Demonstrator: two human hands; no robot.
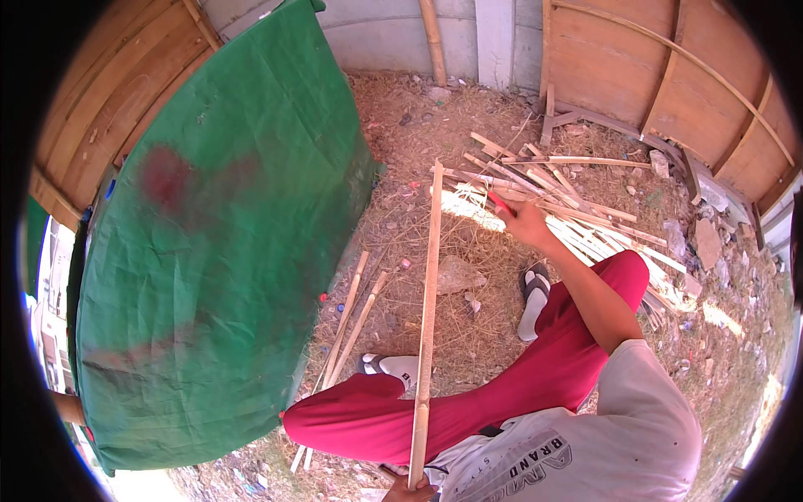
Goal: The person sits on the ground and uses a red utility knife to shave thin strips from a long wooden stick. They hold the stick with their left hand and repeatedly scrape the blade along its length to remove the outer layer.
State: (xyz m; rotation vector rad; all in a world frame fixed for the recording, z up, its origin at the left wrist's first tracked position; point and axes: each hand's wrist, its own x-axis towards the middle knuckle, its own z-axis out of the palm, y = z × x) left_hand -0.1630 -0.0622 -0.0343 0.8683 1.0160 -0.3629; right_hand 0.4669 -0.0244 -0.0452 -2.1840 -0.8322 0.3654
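A long, pale bamboo slat runs upright through the middle of the head view, across my lap and out over the ground. At the bottom edge my left hand is closed around its near end. My right hand is stretched forward to the right of the slat's far end. Its fingers are wrapped round a red-handled tool, whose working end is too small to make out. Just beyond and beside that hand lies a loose pile of cut bamboo strips.
A green tarpaulin hangs along the left. More bamboo strips lie left of my feet. Wooden panels and a pale wall close off the back. Dry straw, rubble and a flat stone litter the ground.
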